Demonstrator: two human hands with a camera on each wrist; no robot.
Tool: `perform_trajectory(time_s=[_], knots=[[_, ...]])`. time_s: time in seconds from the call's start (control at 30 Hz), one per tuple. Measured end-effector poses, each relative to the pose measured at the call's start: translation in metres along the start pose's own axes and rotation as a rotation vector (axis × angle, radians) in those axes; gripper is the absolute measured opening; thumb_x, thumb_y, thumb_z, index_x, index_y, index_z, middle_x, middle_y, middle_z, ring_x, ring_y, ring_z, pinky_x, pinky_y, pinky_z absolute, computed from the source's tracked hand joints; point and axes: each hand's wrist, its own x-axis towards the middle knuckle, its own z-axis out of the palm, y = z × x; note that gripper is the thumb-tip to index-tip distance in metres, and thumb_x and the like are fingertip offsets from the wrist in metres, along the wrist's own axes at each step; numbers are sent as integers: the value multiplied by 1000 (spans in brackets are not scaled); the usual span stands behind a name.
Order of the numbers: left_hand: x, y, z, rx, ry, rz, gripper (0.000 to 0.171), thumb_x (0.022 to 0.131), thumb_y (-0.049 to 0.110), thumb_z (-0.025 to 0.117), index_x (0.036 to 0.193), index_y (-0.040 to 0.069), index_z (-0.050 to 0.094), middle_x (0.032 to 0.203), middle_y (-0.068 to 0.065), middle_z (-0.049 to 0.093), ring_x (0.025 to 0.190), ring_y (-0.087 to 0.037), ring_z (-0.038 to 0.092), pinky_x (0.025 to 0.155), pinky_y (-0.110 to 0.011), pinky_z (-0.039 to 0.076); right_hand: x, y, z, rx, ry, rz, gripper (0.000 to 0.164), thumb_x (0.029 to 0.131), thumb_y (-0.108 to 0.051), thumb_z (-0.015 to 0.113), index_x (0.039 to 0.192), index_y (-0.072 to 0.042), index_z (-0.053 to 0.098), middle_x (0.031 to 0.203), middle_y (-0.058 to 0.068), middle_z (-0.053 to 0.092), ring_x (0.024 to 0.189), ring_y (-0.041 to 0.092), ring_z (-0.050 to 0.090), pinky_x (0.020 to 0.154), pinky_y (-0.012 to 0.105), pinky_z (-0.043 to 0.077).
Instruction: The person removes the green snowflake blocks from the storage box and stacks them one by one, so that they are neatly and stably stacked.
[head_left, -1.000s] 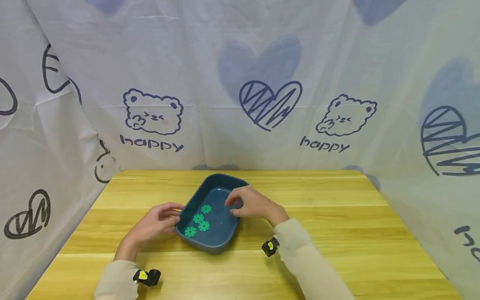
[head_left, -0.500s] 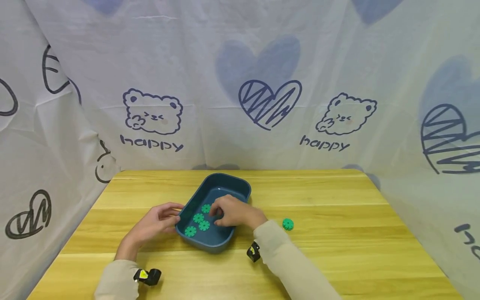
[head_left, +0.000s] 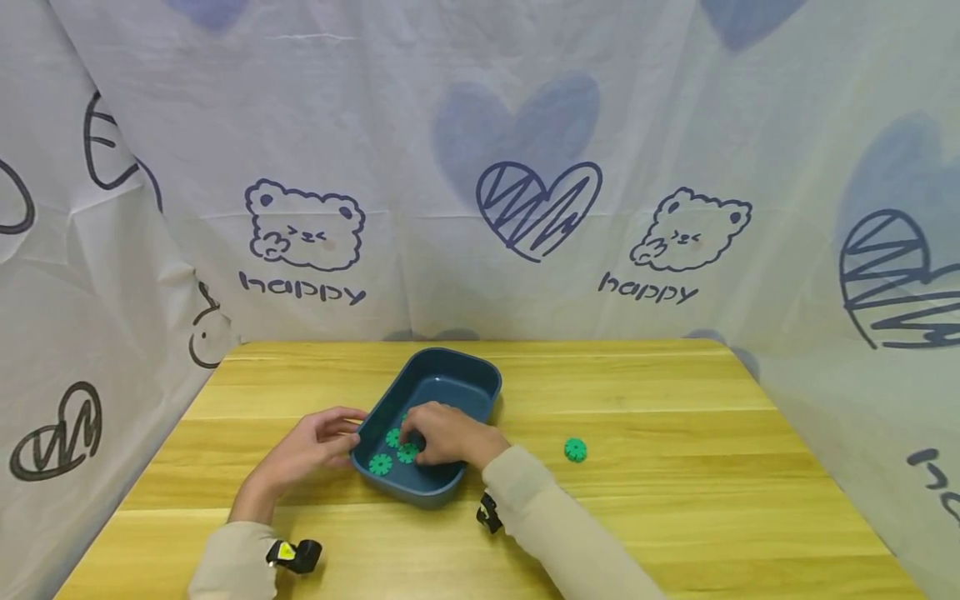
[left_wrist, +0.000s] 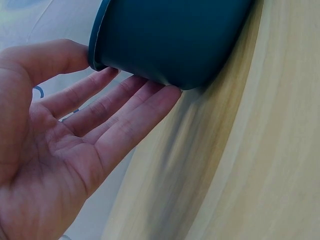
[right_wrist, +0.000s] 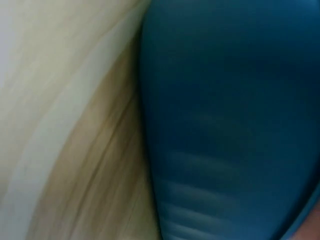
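A dark blue plastic box (head_left: 427, 492) stands at an angle on the wooden table. Green notched discs, like small cogs, lie flat inside it; the nearest disc (head_left: 380, 464) is in full view. My left hand (left_wrist: 75, 120) touches the box from outside, thumb tip at the rim and fairly straight fingers against the wall. Inside the box, my right hand (head_left: 446, 433) has bent fingers right over the discs. Its thumb and forefinger are apart, on either side of a middle disc (head_left: 407, 452). The hand partly covers another disc. The right wrist view shows mainly the box's outer wall (right_wrist: 225, 125).
One more green disc piece (head_left: 575, 449) lies on the table (head_left: 675, 500) to the right of the box. A white printed cloth (head_left: 420, 250) hangs behind the table and at both sides.
My right hand has moved left and nearer to me, from the box's right rim to over the discs. The disc on the table has come into view. My left hand has stayed put.
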Motion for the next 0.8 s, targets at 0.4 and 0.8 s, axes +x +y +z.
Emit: perform_trajectory(time_s=[0.4,0.8], knots=[[0,2,0,-8,-5,5,51,105,18,58,148,-7,45,136,-34,59,113,-24,69,89,-40,64,3,-3,2,-33,-28,3,28,88,-15,82,115,-21,78,113,-7,73,105,6,65,94,23,57],[0,-1,-1,-4,-4,8,49,105,16,58,147,-7,46,135,-35,58,114,-29,69,89,-39,65,4,-4,1,12,-67,9,29,88,-11,81,116,-17,78,110,-6,74,95,3,64,89,18,56]])
